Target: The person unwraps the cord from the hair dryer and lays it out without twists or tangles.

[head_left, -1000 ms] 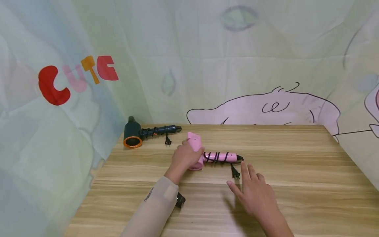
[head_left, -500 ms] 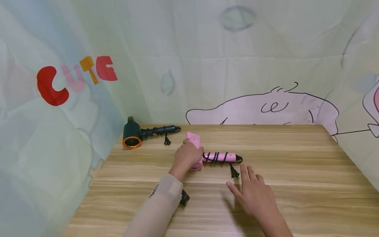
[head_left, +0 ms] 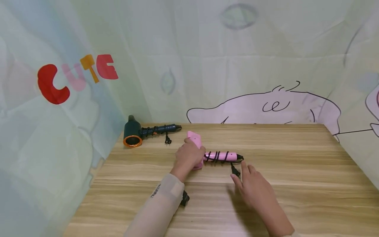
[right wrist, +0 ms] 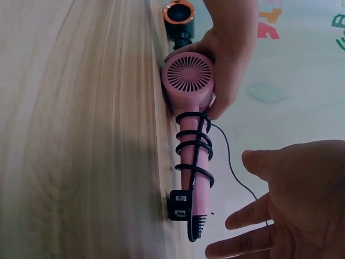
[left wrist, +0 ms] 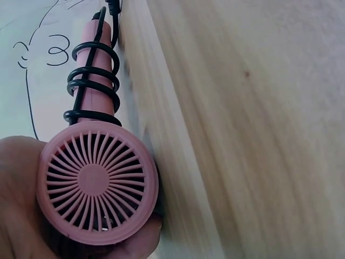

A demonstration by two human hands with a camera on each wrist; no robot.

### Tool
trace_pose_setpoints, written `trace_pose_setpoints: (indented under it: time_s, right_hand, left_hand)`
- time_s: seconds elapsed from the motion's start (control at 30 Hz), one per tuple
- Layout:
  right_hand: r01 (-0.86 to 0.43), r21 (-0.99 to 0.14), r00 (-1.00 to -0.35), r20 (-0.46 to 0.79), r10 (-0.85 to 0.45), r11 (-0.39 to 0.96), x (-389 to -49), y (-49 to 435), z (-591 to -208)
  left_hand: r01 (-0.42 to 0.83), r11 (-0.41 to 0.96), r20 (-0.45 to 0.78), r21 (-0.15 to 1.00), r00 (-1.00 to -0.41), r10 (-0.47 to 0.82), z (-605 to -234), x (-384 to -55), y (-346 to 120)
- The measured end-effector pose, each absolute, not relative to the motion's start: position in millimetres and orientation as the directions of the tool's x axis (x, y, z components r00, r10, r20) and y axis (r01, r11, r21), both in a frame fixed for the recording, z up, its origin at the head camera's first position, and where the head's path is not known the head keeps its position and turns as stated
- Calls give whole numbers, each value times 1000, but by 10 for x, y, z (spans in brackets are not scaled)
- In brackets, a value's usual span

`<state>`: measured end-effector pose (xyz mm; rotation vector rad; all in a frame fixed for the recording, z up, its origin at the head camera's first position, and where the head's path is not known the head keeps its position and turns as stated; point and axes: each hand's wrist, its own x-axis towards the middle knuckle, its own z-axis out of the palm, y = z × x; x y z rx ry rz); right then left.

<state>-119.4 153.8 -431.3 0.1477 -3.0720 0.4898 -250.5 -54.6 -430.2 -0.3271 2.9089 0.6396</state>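
A pink hair dryer lies on the wooden table, its handle pointing right with a black cord coiled around it. My left hand grips the dryer's barrel from above, and in the left wrist view the fingers wrap around behind the round vented end. Near the handle's tip, beside the black plug, hovers my right hand with fingers spread. The right wrist view shows that right hand apart from the dryer, holding nothing.
A dark green hair dryer with an orange rim lies at the table's back left corner, its cord wrapped around the handle. A small black object is partly hidden by my left sleeve. A printed cloth hangs behind the table.
My right hand has shifted slightly, its thumb now closer to the plug. The left hand keeps its hold on the pink hair dryer, which stays in place.
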Motion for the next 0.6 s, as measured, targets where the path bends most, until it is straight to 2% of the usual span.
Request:
trace_pose_setpoints:
  time_s: [0.27,0.6]
  right_hand:
    - [-157,-284,-987,80,-139,946,-1383,1565,-4351]
    - [-172,-242,-985,53,-164,955,-1533,1511,-4395]
  left_hand:
    - [-251,892,-206,376,-961,-183,-4270,-2527,-533]
    - [-299,877,-250,376,-944,-215,-4245,-2560,-523]
